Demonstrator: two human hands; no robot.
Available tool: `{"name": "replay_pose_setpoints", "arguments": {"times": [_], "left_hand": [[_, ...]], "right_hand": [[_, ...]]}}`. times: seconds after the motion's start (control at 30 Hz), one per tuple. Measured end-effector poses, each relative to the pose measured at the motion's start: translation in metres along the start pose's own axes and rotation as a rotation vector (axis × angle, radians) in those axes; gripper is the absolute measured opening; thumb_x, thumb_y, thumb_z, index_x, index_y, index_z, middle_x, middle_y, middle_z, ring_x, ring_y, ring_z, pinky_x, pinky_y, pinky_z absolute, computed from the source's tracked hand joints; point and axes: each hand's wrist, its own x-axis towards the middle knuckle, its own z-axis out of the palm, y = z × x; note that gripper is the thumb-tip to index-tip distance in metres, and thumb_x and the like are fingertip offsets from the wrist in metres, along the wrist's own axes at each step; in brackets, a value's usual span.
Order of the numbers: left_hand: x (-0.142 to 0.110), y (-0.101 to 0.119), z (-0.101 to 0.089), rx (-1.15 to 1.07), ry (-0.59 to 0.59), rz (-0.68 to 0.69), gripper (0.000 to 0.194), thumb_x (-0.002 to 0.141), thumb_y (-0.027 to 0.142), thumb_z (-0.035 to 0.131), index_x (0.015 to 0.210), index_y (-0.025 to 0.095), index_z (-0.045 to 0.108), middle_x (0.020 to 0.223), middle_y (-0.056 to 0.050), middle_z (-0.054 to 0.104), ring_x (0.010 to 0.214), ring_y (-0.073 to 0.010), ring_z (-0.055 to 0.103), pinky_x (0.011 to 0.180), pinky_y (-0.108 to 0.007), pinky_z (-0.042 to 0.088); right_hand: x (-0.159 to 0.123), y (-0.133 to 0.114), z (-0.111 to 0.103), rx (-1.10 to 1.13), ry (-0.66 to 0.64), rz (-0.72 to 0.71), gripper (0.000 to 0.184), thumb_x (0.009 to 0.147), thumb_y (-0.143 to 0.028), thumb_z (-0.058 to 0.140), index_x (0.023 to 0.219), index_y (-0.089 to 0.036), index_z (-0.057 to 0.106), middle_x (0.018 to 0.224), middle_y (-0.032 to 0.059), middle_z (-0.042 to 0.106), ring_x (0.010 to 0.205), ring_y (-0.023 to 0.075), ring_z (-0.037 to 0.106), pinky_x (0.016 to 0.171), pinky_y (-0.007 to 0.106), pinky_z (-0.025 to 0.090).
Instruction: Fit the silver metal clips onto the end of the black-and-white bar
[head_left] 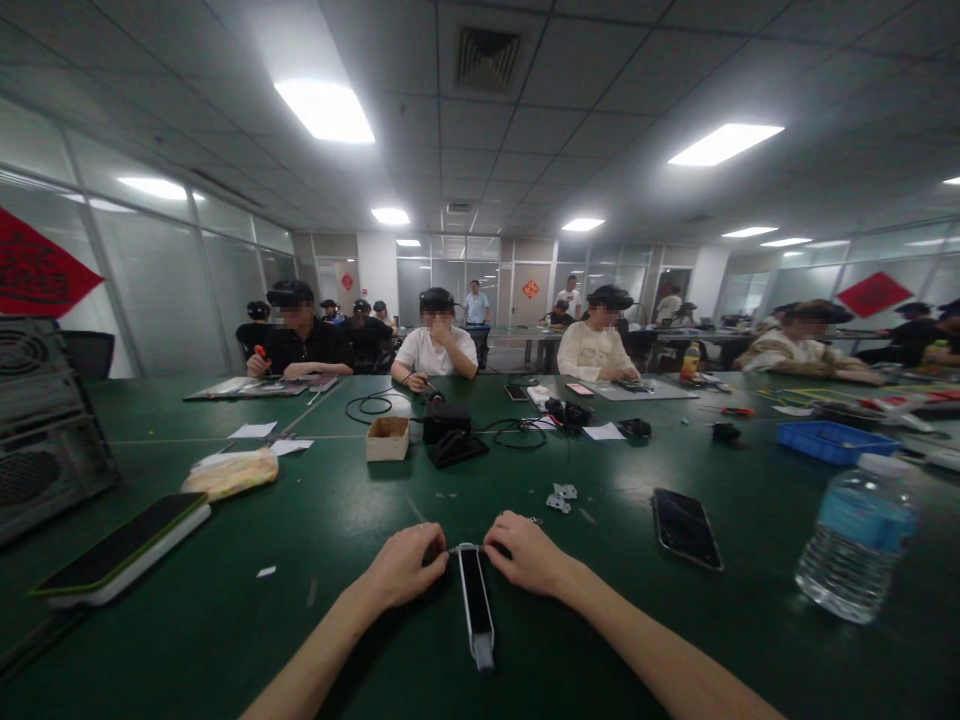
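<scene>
A long narrow device (pixel 476 603) with a white rim, black face and pale grey tip lies on the green table (pixel 345 640), its tip towards me. My left hand (pixel 405 565) is closed at the left of its far end, thumb and fingertips pressed together. On the other side, my right hand (pixel 529 555) is closed in a similar pinch by the same end. Something small and thin seems to be between the fingertips, too small to name. Beyond my right hand are several small grey metal-looking pieces (pixel 561 497).
To the right lie a black phone (pixel 686 527), a water bottle (pixel 857 540) and a blue tray (pixel 836 440). At left are a green-edged black panel (pixel 124 545), a plastic bag (pixel 231 473) and a computer case (pixel 49 430). A small box (pixel 388 441) stands ahead; people sit opposite.
</scene>
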Motion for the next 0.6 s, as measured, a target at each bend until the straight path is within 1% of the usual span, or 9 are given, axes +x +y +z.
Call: {"name": "replay_pose_setpoints", "arguments": {"times": [0.2,0.43,0.6], "left_hand": [[-0.0001,0.0013,-0.0001,0.017,-0.006,0.007,0.018,0.086,0.032,0.045,0.091,0.019,0.057,0.086,-0.003,0.062,0.077,-0.0166,0.055,0.068,-0.026,0.039],[0.0003,-0.0023,0.0026,-0.007,-0.006,0.027,0.019,0.089,0.033,0.043,0.093,0.020,0.056,0.090,-0.002,0.060,0.078,-0.0150,0.055,0.069,-0.025,0.040],[0.0002,0.0021,0.0021,-0.013,-0.013,0.031,0.019,0.089,0.033,0.043,0.095,0.020,0.056,0.092,-0.003,0.061,0.079,-0.0155,0.055,0.072,-0.026,0.042]], "right_hand": [[0.0004,0.0021,0.0027,-0.001,0.007,-0.014,0.022,0.091,-0.023,0.045,0.094,-0.015,0.065,0.090,0.0071,0.061,0.085,0.0169,0.052,0.076,0.028,0.042],[0.0004,0.0016,0.0022,0.017,-0.001,-0.005,0.022,0.091,-0.023,0.045,0.094,-0.015,0.065,0.091,0.0068,0.061,0.084,0.0165,0.052,0.077,0.029,0.041],[-0.0005,0.0002,0.0002,0.036,0.002,-0.004,0.023,0.091,-0.023,0.045,0.096,-0.015,0.065,0.091,0.0067,0.061,0.084,0.0161,0.052,0.076,0.028,0.042]]}}
